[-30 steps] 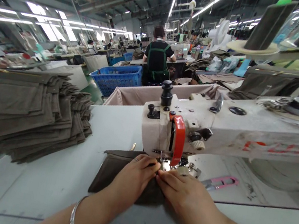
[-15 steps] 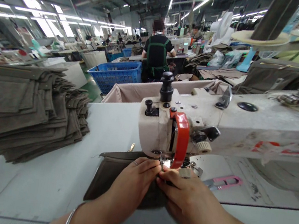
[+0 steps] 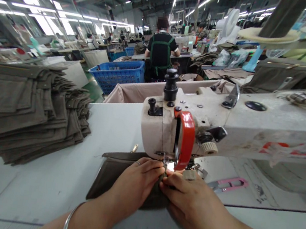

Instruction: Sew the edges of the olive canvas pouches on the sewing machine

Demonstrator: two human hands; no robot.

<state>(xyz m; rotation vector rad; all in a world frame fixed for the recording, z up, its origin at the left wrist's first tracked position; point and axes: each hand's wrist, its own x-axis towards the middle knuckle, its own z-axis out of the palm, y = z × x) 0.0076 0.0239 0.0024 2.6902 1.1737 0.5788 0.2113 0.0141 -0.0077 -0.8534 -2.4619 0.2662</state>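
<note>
A dark olive fabric piece (image 3: 108, 173) lies flat on the white sewing table (image 3: 43, 182), reaching under the needle of a beige sewing machine (image 3: 226, 130) with a red guard (image 3: 186, 139). My left hand (image 3: 132, 186) rests on the fabric with fingers curled, its fingertips pressing the cloth just left of the presser foot. My right hand (image 3: 188, 201) pinches the fabric edge right in front of the needle, its fingertips meeting those of the left hand. A silver bangle (image 3: 67, 223) sits on my left wrist.
A tall stack of olive fabric pieces (image 3: 23, 109) sits at the table's left. Pink thread snips (image 3: 227, 183) lie right of the needle under the machine arm. Beyond the table stand a cloth-lined bin (image 3: 145, 92) and a blue basket (image 3: 118, 74); a person (image 3: 160, 55) works with their back turned.
Both hands stay on the fabric at the needle, with the right fingers tightening into a pinch. The camera has shifted slightly closer and lower.
</note>
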